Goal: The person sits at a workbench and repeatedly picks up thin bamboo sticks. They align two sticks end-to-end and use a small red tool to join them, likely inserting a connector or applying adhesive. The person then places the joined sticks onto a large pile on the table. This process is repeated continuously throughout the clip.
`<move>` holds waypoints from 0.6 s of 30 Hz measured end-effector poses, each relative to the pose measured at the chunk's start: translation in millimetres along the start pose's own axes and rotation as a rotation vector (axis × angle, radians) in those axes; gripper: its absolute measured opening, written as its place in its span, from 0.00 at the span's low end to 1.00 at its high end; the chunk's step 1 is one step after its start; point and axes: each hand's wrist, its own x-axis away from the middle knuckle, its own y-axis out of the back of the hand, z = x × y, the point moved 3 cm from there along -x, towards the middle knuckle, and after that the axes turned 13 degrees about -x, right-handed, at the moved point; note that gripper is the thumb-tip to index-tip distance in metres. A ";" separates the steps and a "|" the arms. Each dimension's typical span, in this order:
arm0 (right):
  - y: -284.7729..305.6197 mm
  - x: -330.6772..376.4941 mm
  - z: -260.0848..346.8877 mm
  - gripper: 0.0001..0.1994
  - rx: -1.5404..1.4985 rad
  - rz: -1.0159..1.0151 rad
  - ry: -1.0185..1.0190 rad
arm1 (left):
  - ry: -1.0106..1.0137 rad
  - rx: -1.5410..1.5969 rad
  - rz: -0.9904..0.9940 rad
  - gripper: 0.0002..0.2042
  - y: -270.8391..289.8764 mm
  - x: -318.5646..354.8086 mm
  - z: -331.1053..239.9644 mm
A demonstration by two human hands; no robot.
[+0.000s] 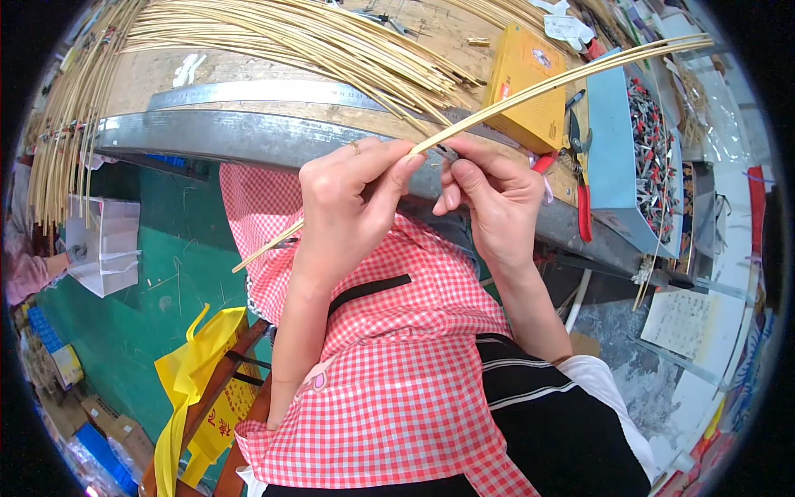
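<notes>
A few thin bamboo-like sticks (571, 76) run at a slant through my hands, from the far upper right to the lower left. My left hand (344, 195) is closed, pinching them between thumb and fingers near their middle. Close beside it, my right hand (501, 199) is closed with thumb and fingers on a small dark grey metal piece (448, 153) against the sticks. What exactly this piece is, I cannot tell. Behind my left wrist, the lower end of the sticks shows a small dark bit.
On the wooden bench lie many loose sticks (273, 33) and a steel ruler (265, 93). A yellow box (526, 87), red-handled pliers (584, 211) and a blue box (613, 141) of small red and black clip-like parts stand at right. More sticks overhang the left edge.
</notes>
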 end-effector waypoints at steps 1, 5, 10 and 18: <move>-0.7 0.2 -1.6 0.10 -0.011 -0.001 0.001 | -0.007 -0.003 0.002 0.04 -0.1 0.1 0.6; -4.3 2.3 -5.7 0.10 -0.047 -0.005 0.004 | -0.049 -0.023 -0.013 0.04 -0.4 0.8 0.7; -8.8 4.5 -7.8 0.10 -0.063 -0.027 -0.007 | -0.095 -0.033 -0.055 0.05 -4.6 1.5 1.4; -7.7 -6.2 14.4 0.09 0.240 -0.017 0.320 | -0.020 0.022 0.094 0.03 0.3 -1.0 2.0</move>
